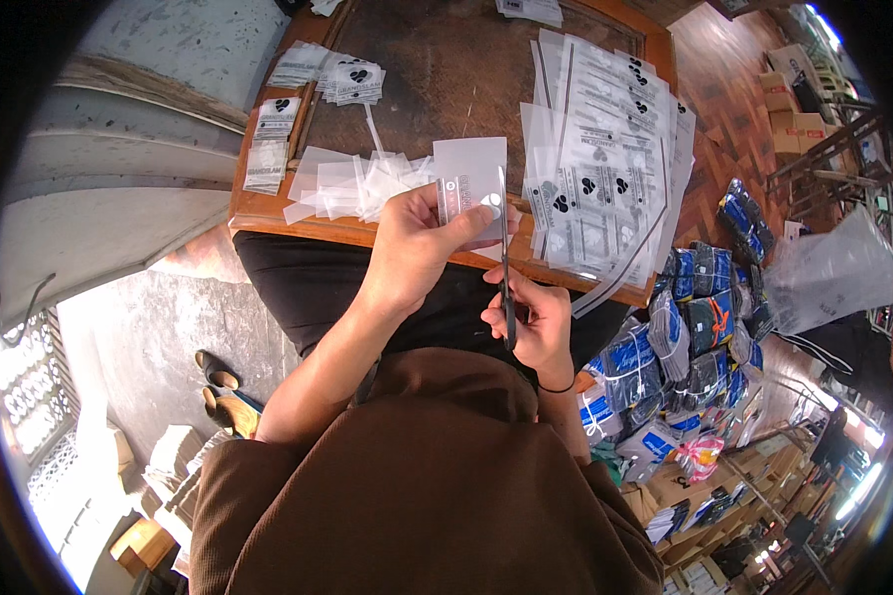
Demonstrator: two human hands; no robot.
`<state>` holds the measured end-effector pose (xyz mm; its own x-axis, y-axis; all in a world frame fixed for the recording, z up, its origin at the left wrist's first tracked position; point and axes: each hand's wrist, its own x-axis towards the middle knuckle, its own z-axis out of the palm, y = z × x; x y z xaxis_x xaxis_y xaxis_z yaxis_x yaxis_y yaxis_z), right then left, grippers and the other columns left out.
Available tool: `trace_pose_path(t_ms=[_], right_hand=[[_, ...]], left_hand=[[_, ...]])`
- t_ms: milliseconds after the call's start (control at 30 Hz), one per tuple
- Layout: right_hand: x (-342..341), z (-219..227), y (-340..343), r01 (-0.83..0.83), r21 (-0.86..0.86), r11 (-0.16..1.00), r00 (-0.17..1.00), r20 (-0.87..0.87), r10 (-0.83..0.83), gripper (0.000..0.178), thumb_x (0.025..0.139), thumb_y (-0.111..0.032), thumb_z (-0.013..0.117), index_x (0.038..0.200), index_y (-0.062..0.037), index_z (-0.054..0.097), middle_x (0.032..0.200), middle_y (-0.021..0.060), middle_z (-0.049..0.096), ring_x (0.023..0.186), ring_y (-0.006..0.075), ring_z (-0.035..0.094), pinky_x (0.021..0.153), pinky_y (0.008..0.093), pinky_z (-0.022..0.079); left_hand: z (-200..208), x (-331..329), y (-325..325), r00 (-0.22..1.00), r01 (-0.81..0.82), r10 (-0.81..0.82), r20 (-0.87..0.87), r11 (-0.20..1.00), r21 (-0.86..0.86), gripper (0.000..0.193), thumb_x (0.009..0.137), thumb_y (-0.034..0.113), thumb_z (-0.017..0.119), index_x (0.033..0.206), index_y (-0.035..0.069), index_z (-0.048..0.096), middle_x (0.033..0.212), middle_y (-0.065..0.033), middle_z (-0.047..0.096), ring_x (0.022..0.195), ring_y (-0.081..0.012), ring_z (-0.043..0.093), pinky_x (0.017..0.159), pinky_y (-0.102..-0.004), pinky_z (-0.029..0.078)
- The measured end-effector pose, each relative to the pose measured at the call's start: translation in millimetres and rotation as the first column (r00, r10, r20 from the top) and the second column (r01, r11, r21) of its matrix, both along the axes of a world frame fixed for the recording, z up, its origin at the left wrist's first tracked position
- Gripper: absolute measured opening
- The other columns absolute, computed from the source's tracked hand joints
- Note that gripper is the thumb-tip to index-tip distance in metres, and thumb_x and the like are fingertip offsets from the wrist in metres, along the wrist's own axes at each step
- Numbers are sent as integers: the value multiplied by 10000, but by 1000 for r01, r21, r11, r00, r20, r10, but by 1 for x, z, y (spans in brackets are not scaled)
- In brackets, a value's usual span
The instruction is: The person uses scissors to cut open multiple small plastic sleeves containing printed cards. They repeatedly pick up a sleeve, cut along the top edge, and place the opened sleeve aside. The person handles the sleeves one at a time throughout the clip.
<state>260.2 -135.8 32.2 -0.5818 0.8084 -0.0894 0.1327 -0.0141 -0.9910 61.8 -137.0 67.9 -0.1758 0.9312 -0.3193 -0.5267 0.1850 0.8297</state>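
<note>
Sheet point(474, 162) in left hand point(417, 238), cartons point(796, 134) rightward

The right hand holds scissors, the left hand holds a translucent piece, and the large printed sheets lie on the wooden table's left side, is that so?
Not quite: the head view shows the large printed sheets on the right side of the wooden table. The right hand does hold scissors, and the left hand a translucent piece.

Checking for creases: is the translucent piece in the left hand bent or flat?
Flat where visible: the translucent piece shows straight edges; the left hand hides part.
</note>
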Motion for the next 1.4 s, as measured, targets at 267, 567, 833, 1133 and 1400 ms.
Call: trace_pose_path(t_ms=[267,567,833,1133,1400], right_hand=[[-3,-7,-7,23,-11,1000,1000,-4,-23,384,818,-90,859,1152,5,695,655,7,645,552,34,602,510,200,425],[15,-20,-10,-9,-126,992,992,-123,-7,426,788,-123,853,1165,-2,697,693,-12,654,552,34,525,518,210,364],[22,-13,-4,-151,-76,986,967,-217,131,458,770,-142,847,1185,-18,698,714,-19,661,550,50,511,525,218,366],[20,-8,-2,-221,-68,973,958,-204,203,473,771,-180,844,1185,-9,690,686,0,650,540,58,526,531,221,376],[29,1,10,-344,-103,933,926,-205,318,476,776,-210,840,1163,21,688,683,5,648,543,56,555,542,211,398]], left_hand=[[-7,-14,-2,960,-130,129,-249,991,12,133,949,73,718,1028,-27,680,924,-87,737,770,-106,657,669,-255,515],[-9,-35,-8,922,-150,134,-362,988,-16,152,938,104,754,999,-16,685,836,-39,693,716,-79,604,632,-233,461],[2,-34,-7,901,-119,110,-420,993,5,106,919,52,755,1000,-5,717,828,-6,670,719,-57,567,641,-235,439],[-2,-34,-8,881,-69,30,-472,995,-65,270,956,259,765,961,-10,746,775,3,657,689,-49,530,614,-224,395],[0,-36,-9,951,-35,10,-310,996,-77,209,926,170,777,1010,-21,765,838,-31,725,714,-58,592,632,-230,424]])
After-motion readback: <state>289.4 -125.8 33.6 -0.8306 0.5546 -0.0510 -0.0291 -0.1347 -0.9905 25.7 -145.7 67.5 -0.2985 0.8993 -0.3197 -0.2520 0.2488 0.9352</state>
